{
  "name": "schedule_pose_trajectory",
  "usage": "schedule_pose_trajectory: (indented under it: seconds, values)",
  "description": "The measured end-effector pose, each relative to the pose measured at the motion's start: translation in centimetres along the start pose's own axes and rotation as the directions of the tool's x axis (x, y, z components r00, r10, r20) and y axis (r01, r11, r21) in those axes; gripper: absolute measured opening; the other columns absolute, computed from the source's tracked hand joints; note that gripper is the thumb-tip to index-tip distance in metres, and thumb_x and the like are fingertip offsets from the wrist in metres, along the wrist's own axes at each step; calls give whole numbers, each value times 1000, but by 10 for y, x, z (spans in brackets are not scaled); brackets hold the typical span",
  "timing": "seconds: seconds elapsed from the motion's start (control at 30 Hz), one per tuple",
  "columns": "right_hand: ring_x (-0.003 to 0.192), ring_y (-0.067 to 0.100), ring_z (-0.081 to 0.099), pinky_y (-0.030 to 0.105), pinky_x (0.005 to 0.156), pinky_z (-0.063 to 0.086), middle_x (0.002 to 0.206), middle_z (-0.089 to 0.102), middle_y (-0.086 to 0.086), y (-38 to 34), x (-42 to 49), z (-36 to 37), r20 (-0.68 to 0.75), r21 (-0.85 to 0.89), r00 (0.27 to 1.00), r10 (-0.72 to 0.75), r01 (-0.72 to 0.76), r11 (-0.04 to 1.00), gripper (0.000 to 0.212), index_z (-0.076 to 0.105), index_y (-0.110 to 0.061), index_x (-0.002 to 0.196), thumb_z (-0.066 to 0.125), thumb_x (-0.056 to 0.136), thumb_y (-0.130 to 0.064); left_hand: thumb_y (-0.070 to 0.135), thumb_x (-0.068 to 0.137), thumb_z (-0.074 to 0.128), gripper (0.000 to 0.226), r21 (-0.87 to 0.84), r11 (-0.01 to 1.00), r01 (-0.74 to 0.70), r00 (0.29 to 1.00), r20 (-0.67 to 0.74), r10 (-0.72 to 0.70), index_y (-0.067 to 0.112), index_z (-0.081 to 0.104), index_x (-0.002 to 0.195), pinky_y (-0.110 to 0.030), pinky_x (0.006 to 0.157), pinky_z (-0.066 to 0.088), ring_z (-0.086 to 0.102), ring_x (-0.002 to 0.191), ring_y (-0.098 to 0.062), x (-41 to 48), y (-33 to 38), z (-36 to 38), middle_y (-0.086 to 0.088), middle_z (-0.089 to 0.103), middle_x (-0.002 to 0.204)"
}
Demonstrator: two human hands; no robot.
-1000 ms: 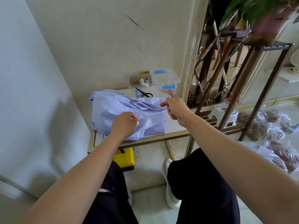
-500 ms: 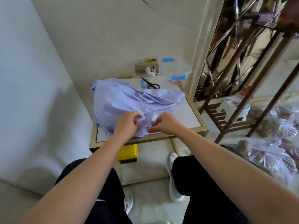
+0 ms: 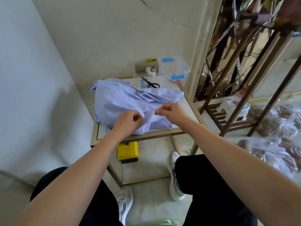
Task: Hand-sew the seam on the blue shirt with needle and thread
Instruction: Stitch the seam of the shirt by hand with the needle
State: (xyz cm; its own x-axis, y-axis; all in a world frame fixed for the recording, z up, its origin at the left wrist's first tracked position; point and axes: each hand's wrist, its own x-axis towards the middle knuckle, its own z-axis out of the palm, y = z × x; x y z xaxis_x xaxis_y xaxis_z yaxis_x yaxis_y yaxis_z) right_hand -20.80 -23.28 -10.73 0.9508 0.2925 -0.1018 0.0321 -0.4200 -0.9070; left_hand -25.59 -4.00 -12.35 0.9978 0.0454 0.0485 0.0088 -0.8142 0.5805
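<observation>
The shirt (image 3: 123, 98) lay bunched on the worktop (image 3: 187, 108), its near edge at the front rim. The left hand (image 3: 128, 122) pinched a fold of cloth there. Just beside it, the right hand (image 3: 172, 112) pinched pale thread (image 3: 168, 126), a strand trailing under its wrist; the needle was too small to make out. This looked like mid-stitch on the seam, and the next move likely called for drawing the thread taut while the left hand steadied the fold

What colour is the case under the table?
The case is yellow with a dark base; the head view shows it best.
</observation>
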Motion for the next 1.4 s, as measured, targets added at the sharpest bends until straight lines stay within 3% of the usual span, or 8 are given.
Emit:
schedule_pose_trajectory:
  seconds: [0.07,0.2,0.3,0.43,0.57,0.77,1.0,1.4]
  values:
    - [48,9,31,19,48,28,63,46,6,-4,-8,-4,14,77,1000,-7,6,997,19,71,-3,87,72,86,-22,21,92,59,6,-52,999,-9,1000,-7,8,17,64,92,-26,67,40,57,79,-19,-6,2,-1,-3,64,94]
    - [47,11,25,19,44,22,49,38,-7,-12,-29,-9,155,129,986,-61,41,991,12,71,-7,83,65,91,-14,13,88,68,62,-185,973,-141,982,95,161,24,42,143,-29,99,41,46,117,-17,-26,18,-4,3,37,136]
    - [46,11,25,18,43,23,47,41,-10,-17,-38,-14,114,115,992,-47,34,993,13,72,-14,81,65,92,-16,22,93,65,33,-202,975,-94,947,285,151,24,61,125,-19,92,42,48,122,-15,-36,31,-5,5,50,133]
    - [43,10,26,19,44,24,51,37,-4,-14,-38,-24,-205,204,975,83,-40,978,14,74,-10,86,68,90,-22,31,99,55,21,-137,978,159,711,703,-17,21,72,106,-24,83,47,63,104,-12,-44,33,-10,6,70,113]
    - [53,11,36,23,53,33,53,48,-7,-8,-33,-27,-441,284,888,132,-2,959,19,70,-15,74,66,92,-21,28,99,52,33,75,967,242,627,749,-215,16,58,130,-28,80,55,63,109,-20,-49,24,-2,-4,59,129]
    - [53,14,22,26,54,21,56,31,1,1,-30,-20,-249,57,962,115,-104,993,21,67,3,73,62,87,-11,20,100,50,53,217,884,413,359,853,-377,8,31,148,-42,71,60,70,94,-33,-61,24,2,-11,31,152]
    - [44,11,29,25,48,25,47,42,-4,-6,-23,-13,-152,-193,987,57,-86,977,38,46,-10,57,63,89,-21,29,89,55,22,393,919,26,934,319,-162,16,62,73,-32,67,52,60,68,-22,-40,30,-4,-8,70,78]
    - [86,14,57,28,70,45,96,63,2,15,16,-13,-77,-311,997,8,-32,950,27,71,-13,105,75,81,-25,41,85,69,29,250,968,7,1000,-22,-1,22,57,104,-33,76,50,61,91,-22,6,14,10,3,63,90]
